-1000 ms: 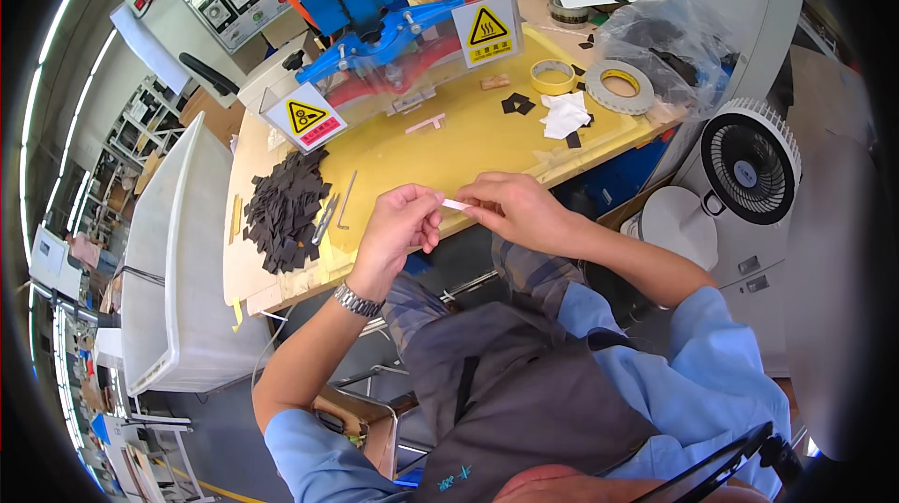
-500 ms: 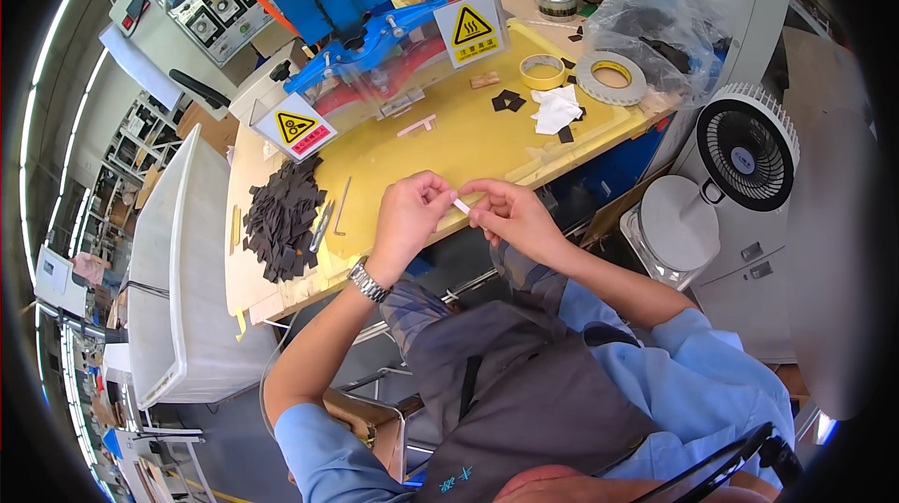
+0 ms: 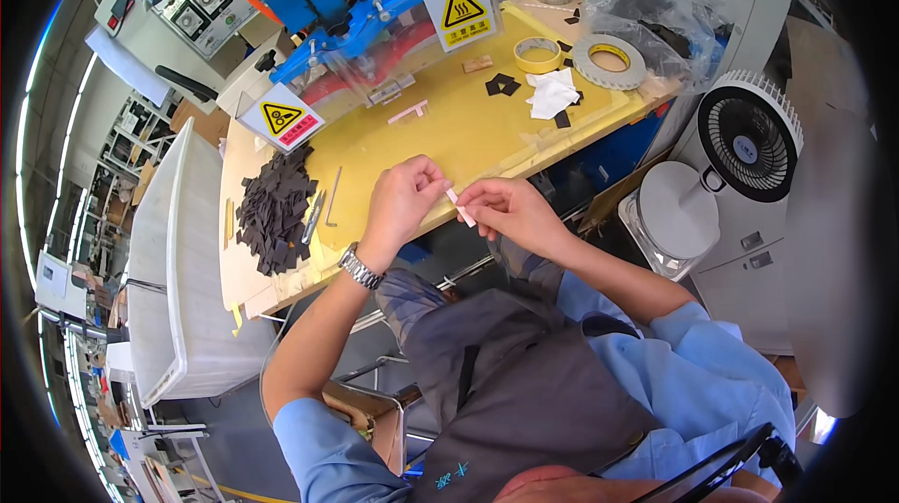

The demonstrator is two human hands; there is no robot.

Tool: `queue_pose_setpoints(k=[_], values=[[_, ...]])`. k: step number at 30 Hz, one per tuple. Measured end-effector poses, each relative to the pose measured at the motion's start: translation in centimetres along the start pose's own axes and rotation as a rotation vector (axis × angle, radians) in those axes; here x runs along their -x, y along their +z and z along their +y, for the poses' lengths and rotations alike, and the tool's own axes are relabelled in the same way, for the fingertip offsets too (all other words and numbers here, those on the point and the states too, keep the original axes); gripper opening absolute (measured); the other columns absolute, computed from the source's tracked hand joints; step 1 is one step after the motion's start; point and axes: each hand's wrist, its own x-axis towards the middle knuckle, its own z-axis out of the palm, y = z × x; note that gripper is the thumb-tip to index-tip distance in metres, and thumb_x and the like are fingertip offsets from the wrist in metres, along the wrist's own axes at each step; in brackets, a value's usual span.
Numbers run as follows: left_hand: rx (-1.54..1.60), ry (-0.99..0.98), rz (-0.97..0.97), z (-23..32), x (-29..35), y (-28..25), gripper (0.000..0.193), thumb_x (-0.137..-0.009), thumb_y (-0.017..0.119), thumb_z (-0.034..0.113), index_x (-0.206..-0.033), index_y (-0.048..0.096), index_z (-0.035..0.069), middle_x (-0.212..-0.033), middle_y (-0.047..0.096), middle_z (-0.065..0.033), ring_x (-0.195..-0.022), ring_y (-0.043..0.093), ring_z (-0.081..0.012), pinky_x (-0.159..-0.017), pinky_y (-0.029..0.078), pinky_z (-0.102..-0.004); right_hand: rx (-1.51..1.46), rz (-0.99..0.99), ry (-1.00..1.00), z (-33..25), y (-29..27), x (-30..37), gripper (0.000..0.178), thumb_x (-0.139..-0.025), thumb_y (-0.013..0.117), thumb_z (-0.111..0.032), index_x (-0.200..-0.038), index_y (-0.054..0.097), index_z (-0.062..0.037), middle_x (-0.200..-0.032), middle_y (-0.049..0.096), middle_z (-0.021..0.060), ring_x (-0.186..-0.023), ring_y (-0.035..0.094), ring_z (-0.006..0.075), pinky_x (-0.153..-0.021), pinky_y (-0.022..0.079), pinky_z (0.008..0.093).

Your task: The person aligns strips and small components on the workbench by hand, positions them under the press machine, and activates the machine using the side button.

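Fingers (image 3: 438, 186) of both hands pinch small pale pink strip (image 3: 461, 207)

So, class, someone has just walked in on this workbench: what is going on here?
A seated person holds a small pale strip between both hands, just off the near edge of a yellow workbench. The left hand pinches its upper end and the right hand its lower end. To the left on the bench lies a pile of black cut pieces. Two rolls of tape and a few white scraps sit at the far right.
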Motion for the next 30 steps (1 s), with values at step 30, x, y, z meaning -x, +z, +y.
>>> queue_pose_setpoints(k=[30], values=[[-0.879, 0.406, 0.135, -6.5, -6.2, -5.9, 0.024, -0.102, 0.067, 0.016, -0.123, 0.068, 0.005, -0.087, 0.075, -0.0181, -0.074, 0.074, -0.0360, -0.065, 0.056, -0.0490, 1.301, 0.038, -0.689, -2.4, -6.7, -18.3, 0.020, -0.095, 0.069, -0.012, -0.113, 0.077, -0.0052, -0.109, 0.071, 0.0175, -0.107, 0.071, 0.0377, -0.091, 0.058, 0.0504]])
